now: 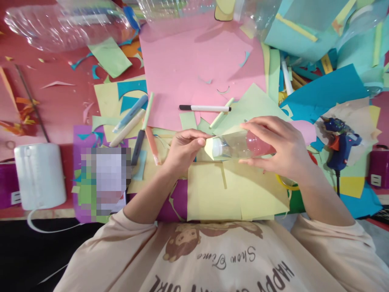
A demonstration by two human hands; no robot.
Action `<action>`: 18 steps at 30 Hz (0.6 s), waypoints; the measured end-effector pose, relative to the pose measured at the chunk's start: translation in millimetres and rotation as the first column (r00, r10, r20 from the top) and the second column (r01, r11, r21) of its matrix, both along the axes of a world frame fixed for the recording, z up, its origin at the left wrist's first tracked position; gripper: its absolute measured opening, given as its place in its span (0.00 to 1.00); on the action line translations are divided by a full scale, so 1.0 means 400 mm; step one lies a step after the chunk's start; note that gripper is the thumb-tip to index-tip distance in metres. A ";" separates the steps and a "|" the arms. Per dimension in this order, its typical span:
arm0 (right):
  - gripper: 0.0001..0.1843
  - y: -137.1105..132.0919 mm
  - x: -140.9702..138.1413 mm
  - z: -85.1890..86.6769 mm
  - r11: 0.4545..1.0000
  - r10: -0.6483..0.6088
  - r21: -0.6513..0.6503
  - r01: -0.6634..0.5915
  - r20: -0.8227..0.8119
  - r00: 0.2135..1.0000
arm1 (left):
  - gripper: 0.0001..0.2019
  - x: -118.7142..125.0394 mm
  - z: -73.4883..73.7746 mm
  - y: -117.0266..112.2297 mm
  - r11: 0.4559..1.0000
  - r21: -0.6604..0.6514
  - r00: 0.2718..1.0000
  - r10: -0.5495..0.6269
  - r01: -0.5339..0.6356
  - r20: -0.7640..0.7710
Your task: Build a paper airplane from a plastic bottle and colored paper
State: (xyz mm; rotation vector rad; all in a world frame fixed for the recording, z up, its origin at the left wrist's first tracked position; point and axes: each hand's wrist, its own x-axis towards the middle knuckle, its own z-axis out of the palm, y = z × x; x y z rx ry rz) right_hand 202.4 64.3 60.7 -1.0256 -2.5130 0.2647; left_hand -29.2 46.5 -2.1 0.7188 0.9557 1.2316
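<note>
A clear plastic bottle [235,144] lies sideways above the table, its white cap [216,147] pointing left. My right hand [278,146] wraps round its body from the right, thumb below and fingers above. At the cap end, my left hand [188,147] pinches a small pale yellow paper piece [209,148] against the cap between thumb and forefinger. Whether the paper is stuck to the cap I cannot tell. Beneath the bottle are pale yellow paper sheets [214,194]. Just beyond it lies a white marker with black ends [205,108].
A blue glue gun [345,148] rests on paper at the right. Several markers [130,115] lie left of my hands. A large pink sheet [194,61] covers the middle back, near large plastic bottles [69,24]. A white case [40,176] sits at the left edge among paper scraps.
</note>
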 end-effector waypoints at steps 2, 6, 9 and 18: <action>0.27 0.000 0.001 0.000 1.000 -0.003 -0.001 0.003 0.002 1.000 | 0.13 0.002 0.004 0.001 1.000 -0.008 1.000 0.016 -0.016 -0.020; 0.28 0.001 0.005 -0.002 1.000 -0.006 -0.011 0.006 0.000 1.000 | 0.12 0.000 0.006 0.000 0.999 -0.041 0.997 0.021 -0.024 -0.069; 0.28 0.001 0.006 -0.003 1.000 -0.009 -0.012 0.009 0.003 1.000 | 0.12 -0.002 0.005 -0.002 0.999 -0.032 0.994 0.025 -0.029 -0.102; 0.28 -0.005 -0.002 -0.007 1.000 -0.021 0.011 0.021 0.006 1.000 | 0.11 0.000 -0.003 -0.007 0.998 0.035 0.996 0.055 -0.052 -0.068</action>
